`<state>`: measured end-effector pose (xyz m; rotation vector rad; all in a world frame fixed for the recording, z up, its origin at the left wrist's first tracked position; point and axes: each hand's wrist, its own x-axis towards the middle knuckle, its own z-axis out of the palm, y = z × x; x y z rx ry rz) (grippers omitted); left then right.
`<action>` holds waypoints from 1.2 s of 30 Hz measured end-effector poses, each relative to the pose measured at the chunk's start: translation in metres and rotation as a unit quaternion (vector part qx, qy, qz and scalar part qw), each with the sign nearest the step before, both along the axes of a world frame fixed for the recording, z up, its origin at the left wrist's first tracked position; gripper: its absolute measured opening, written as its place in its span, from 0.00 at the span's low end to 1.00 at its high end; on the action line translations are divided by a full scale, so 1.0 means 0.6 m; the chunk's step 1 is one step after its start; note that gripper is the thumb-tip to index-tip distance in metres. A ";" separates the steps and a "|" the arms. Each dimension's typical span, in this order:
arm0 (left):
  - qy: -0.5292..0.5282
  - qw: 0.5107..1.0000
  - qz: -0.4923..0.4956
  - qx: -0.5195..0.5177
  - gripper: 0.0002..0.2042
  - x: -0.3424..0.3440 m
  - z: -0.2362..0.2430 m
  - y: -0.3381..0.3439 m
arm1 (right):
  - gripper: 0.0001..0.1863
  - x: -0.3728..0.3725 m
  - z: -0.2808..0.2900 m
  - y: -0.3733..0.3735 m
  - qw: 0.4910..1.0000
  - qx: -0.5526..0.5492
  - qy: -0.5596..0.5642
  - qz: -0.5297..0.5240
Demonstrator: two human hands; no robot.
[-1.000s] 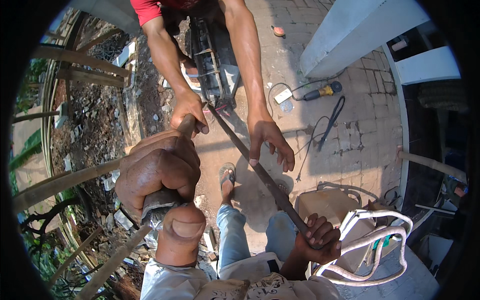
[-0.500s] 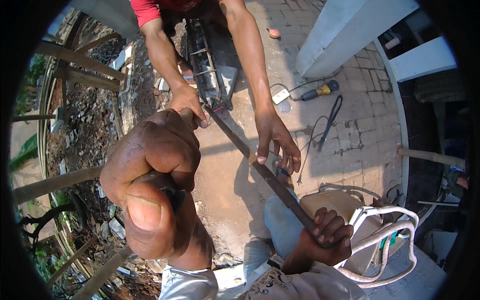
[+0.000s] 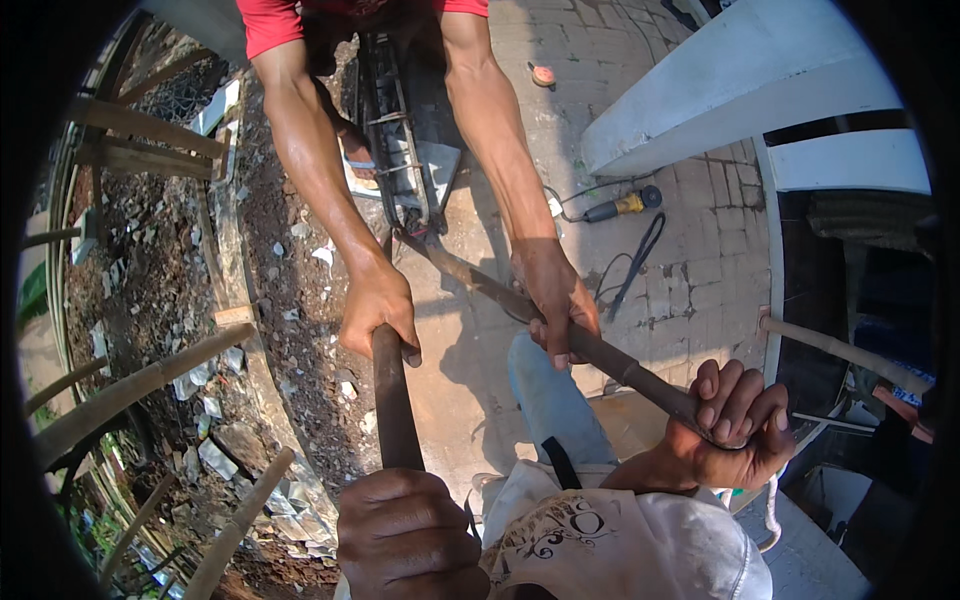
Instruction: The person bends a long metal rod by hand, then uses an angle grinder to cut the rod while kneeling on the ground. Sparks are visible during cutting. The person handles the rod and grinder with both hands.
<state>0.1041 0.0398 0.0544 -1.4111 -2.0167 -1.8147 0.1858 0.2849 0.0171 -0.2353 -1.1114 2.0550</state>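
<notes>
I look straight down from high up, with a paved yard far below. My left hand [image 3: 405, 535] is clenched around the near end of a dark rusty bar [image 3: 392, 395] that runs away from me, low in the middle of the view. My right hand [image 3: 735, 425] is wrapped tight around a second bar [image 3: 610, 355], which slants from the right up toward the middle. Both bars seem to meet at a metal ladder-like frame [image 3: 400, 160] standing upright below, so I judge them to be two ends of one long piece held level between us.

A co-worker in a red shirt stands below and grips the same two bars further out: one hand [image 3: 378, 305] closes on the left bar just beyond mine, the other hand [image 3: 555, 295] on the right bar a little way from my fist. With four hands spread along the bars, the load looks shared and kept from twisting.

To the left lie rubble and bare earth behind thin bamboo poles [image 3: 130, 385]. On the far right of the paving rest a yellow power tool [image 3: 625, 205] with its black cable, beside a white slanted wall [image 3: 740, 90]. My blue-trousered leg [image 3: 550, 400] hangs between the bars.
</notes>
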 end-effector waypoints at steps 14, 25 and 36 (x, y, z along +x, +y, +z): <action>-0.067 0.964 0.173 0.193 0.22 -0.044 0.026 -0.068 | 0.16 -0.486 0.141 -0.062 0.992 0.049 -0.089 -0.071; -0.151 0.963 0.197 0.109 0.29 -0.003 0.025 -0.020 | 0.14 -0.398 0.069 0.114 0.981 -0.006 -0.147 -0.129; -0.067 0.963 0.212 0.150 0.22 -0.014 0.017 -0.080 | 0.12 -0.524 0.066 0.158 0.988 0.023 -0.134 -0.075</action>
